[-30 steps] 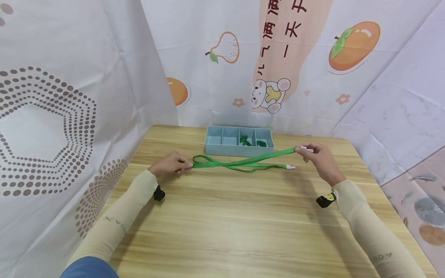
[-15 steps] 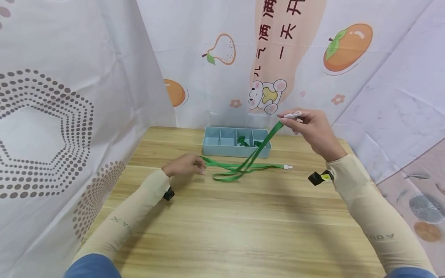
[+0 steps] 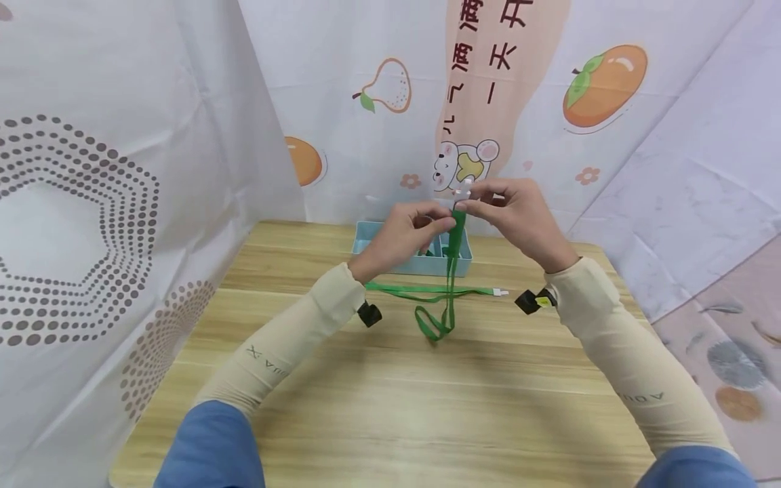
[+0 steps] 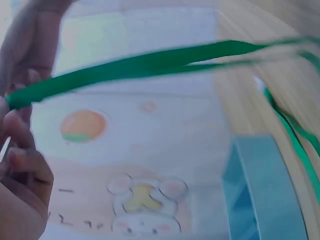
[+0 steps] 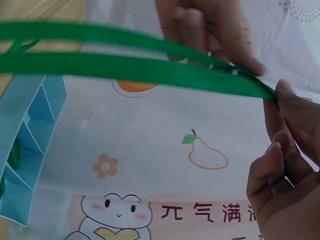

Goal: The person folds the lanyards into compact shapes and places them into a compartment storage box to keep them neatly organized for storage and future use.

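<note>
My right hand (image 3: 509,213) pinches a green lanyard (image 3: 451,271) just below its white clip (image 3: 464,190), above the table. The strap hangs down in two lengths, and its loop lies on the wood. My left hand (image 3: 405,234) is at the same upper end, with thumb and fingertips on the strap close beside the right thumb. In the right wrist view the two strap lengths run side by side to the right fingertips (image 5: 280,92). A second green lanyard (image 3: 396,290) with a white end lies stretched across the table, partly behind the left wrist.
A blue tray (image 3: 415,266) with compartments stands at the table's back edge, partly covered by my left hand; it holds dark green bundles (image 5: 14,152). Printed white curtains (image 3: 342,102) hang behind and at the sides of the wooden table (image 3: 390,420).
My right hand has lifted the lanyard's clip end up and to the left, off the table. The left hand has let go of the loop end and risen to the clip end.
</note>
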The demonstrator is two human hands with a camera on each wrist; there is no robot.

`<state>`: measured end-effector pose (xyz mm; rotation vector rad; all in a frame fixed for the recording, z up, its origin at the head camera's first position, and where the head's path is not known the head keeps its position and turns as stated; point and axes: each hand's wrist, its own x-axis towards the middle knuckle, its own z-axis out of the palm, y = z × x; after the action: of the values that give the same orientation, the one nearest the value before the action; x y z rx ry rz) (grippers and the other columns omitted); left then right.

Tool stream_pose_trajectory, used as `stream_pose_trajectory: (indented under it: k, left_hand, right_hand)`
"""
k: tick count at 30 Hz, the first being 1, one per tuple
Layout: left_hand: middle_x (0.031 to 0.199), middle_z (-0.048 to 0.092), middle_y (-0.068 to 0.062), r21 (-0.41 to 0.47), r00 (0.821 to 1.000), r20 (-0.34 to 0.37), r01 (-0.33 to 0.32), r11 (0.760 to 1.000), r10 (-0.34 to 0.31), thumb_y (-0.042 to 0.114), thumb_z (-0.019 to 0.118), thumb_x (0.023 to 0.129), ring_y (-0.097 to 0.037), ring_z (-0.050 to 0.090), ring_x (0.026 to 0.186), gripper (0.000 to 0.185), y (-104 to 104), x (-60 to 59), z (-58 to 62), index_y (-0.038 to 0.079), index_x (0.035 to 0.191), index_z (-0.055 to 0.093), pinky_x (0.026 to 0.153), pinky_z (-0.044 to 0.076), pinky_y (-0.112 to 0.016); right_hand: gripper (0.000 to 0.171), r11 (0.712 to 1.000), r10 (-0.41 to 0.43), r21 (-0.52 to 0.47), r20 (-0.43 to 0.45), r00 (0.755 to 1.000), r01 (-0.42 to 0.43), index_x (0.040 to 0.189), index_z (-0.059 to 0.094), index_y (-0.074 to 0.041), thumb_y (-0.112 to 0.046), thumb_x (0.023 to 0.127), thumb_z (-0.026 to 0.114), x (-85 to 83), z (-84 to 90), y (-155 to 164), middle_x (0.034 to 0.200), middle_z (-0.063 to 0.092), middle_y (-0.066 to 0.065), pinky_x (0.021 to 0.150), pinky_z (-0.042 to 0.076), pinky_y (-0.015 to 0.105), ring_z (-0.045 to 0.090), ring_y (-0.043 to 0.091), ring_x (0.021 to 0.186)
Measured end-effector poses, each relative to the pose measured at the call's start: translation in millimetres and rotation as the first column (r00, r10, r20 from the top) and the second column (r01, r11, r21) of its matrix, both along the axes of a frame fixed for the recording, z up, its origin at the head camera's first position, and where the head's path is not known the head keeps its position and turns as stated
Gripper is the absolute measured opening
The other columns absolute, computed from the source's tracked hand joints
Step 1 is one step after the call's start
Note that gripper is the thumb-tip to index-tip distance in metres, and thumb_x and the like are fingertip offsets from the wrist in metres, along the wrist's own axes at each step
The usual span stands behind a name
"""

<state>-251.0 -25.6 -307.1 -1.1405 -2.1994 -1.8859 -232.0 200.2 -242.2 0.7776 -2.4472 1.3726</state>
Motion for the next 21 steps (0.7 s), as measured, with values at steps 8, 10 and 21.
stream_pose_trajectory:
  k: [8,10,21]
  left_hand:
    - [0.085,0.073,-0.007,0.098,0.998,0.050,-0.028,0.995,0.024,0.017,0.076,0.097,-0.020,0.043,0.051,0.022,5,4.4,14.0,0.010,0.116,0.071,0.047,0.036,-0.029]
    - [0.088,0.075,-0.006,0.090,0.998,0.051,-0.044,0.995,0.039,0.020,0.076,0.096,-0.020,0.043,0.049,0.028,4,4.6,14.1,0.011,0.122,0.070,0.046,0.036,-0.028]
    - [0.104,0.075,-0.001,0.101,0.997,0.032,-0.077,0.992,0.074,0.020,0.075,0.097,-0.018,0.052,0.058,0.016,4,4.5,18.7,0.008,0.107,0.080,0.048,0.036,-0.027]
  right_hand:
    - [0.011,0.999,-0.051,0.012,-0.110,0.993,0.053,0.102,0.082,-0.011,-0.017,0.095,0.078,0.6,8.4,-10,0.098,0.077,-0.001,0.064,0.046,0.025,0.060,0.018,0.078]
    - [0.011,0.999,-0.051,0.004,-0.118,0.992,0.052,0.103,0.082,-0.011,-0.016,0.094,0.079,0.9,9.6,-12,0.098,0.076,-0.002,0.065,0.045,0.025,0.058,0.018,0.078]
    - [0.013,0.998,-0.053,-0.039,-0.106,0.993,0.049,0.103,0.080,0.000,-0.009,0.094,0.078,28.8,38.4,-35,0.092,0.074,0.002,0.059,0.036,0.024,0.047,0.018,0.065]
